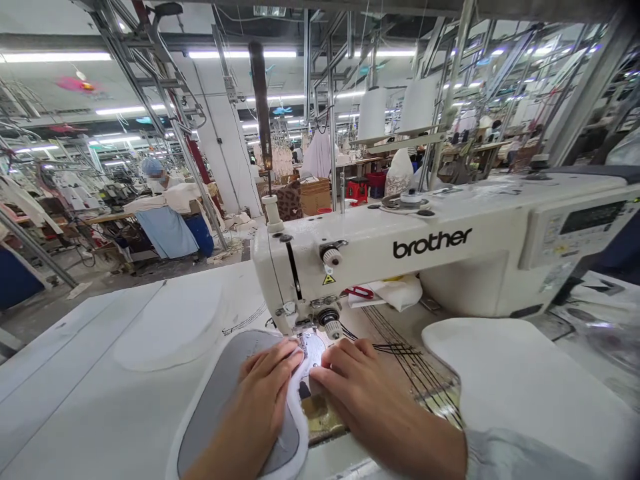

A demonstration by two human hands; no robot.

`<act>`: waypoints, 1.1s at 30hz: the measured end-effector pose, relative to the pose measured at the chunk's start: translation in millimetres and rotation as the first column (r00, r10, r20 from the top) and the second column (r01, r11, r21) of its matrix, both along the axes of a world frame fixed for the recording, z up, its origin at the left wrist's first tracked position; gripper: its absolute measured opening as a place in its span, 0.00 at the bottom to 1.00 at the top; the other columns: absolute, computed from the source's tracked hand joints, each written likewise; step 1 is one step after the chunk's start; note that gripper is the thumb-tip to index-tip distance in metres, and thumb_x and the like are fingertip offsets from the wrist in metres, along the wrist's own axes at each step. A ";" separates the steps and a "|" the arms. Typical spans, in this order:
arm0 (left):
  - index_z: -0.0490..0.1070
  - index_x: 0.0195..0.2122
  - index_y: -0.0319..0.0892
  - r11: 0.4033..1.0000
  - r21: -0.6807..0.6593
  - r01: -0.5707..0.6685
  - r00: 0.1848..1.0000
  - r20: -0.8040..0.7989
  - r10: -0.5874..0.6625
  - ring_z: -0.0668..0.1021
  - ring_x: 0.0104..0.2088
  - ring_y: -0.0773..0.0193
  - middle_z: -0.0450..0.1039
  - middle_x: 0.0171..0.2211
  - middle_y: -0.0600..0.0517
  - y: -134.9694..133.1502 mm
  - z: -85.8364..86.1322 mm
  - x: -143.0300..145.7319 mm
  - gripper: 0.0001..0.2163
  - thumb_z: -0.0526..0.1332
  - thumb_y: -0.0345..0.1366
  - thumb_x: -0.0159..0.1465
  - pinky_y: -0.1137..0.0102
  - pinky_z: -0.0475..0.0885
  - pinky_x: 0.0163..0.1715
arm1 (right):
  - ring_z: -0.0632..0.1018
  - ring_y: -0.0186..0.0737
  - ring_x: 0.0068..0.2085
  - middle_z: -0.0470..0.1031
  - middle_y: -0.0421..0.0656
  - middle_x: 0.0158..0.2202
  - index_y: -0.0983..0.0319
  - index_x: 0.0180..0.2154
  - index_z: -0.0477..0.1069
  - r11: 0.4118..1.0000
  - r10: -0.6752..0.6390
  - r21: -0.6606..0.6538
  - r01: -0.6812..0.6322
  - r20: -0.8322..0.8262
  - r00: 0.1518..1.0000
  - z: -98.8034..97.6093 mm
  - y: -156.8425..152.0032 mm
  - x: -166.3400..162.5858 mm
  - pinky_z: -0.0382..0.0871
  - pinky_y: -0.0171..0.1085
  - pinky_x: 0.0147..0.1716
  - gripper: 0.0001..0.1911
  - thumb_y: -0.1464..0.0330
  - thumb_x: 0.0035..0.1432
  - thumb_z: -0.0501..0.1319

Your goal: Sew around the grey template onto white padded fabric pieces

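Observation:
A grey, curved panel with a fluffy white border lies on the sewing machine bed, its edge reaching the presser foot. My left hand lies on top of this panel, fingers close together and fingertips at the edge beside the foot. My right hand rests just right of the lit needle plate. Its fingers are bent, with the thumb apart from them near the panel's edge, and nothing shows in its grasp. The needle tip is too small to make out.
The white sewing machine spans the centre and right. A white cut panel lies at right, another white piece at left. Red-handled snips and white cloth sit under the arm. Thread cones stand behind; a person works farther back.

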State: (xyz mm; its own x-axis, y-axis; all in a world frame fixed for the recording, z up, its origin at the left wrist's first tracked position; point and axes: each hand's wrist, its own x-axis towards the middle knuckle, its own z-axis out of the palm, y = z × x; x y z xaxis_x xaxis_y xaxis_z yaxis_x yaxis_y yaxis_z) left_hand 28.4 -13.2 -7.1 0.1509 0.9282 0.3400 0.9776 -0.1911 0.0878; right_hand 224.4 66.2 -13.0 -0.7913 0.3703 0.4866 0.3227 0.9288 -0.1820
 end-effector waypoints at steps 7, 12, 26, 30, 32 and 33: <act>0.71 0.54 0.48 0.996 -0.003 -0.094 0.996 0.001 0.094 0.73 0.57 0.61 0.72 0.57 0.53 -0.6 -13.4 2.4 0.21 0.46 0.26 0.67 0.61 0.73 0.53 | 0.69 0.41 0.39 0.72 0.39 0.39 0.59 0.37 0.68 0.999 -0.013 0.033 0.013 0.001 1.000 -0.7 1.0 -0.4 0.53 0.40 0.38 0.07 0.77 0.59 0.62; 0.70 0.56 0.49 0.998 -0.048 -0.052 0.998 -0.023 0.051 0.73 0.57 0.60 0.70 0.59 0.53 -2.0 -5.9 -2.5 0.21 0.47 0.27 0.66 0.63 0.73 0.51 | 0.70 0.41 0.40 0.73 0.39 0.40 0.59 0.39 0.69 0.999 -0.023 0.039 0.022 0.020 1.000 1.8 0.5 0.5 0.54 0.40 0.38 0.07 0.76 0.59 0.61; 0.67 0.57 0.48 0.992 -0.097 -0.079 0.997 0.006 0.080 0.72 0.57 0.58 0.69 0.58 0.50 -2.1 1.5 3.3 0.20 0.46 0.28 0.68 0.58 0.72 0.50 | 0.70 0.40 0.39 0.72 0.39 0.39 0.58 0.37 0.69 0.999 -0.033 -0.007 0.033 -0.002 0.999 2.1 -0.1 -0.5 0.55 0.40 0.38 0.07 0.77 0.60 0.59; 0.67 0.58 0.49 0.988 -0.153 0.021 1.000 0.013 -0.019 0.72 0.56 0.59 0.70 0.57 0.52 -0.1 15.3 -5.0 0.19 0.48 0.31 0.69 0.62 0.72 0.50 | 0.70 0.40 0.38 0.72 0.39 0.38 0.59 0.37 0.69 1.000 -0.017 0.010 0.018 -0.009 1.000 0.3 -0.5 0.0 0.55 0.39 0.37 0.07 0.77 0.60 0.58; 0.66 0.58 0.52 0.985 -0.150 0.085 0.996 0.006 -0.085 0.72 0.57 0.60 0.70 0.57 0.54 0.8 19.1 -11.4 0.18 0.50 0.33 0.70 0.62 0.70 0.52 | 0.70 0.40 0.39 0.72 0.39 0.39 0.59 0.37 0.69 1.000 -0.012 0.003 0.012 -0.007 1.000 -0.1 -0.6 0.1 0.55 0.39 0.38 0.07 0.77 0.61 0.58; 0.65 0.59 0.54 0.986 -0.135 0.097 0.995 0.003 -0.097 0.71 0.57 0.60 0.70 0.57 0.55 0.7 19.2 -13.8 0.18 0.50 0.34 0.70 0.62 0.68 0.54 | 0.70 0.40 0.39 0.72 0.39 0.39 0.59 0.38 0.69 1.000 -0.014 -0.001 0.014 -0.011 1.000 -0.1 -0.4 0.0 0.55 0.39 0.38 0.07 0.77 0.61 0.58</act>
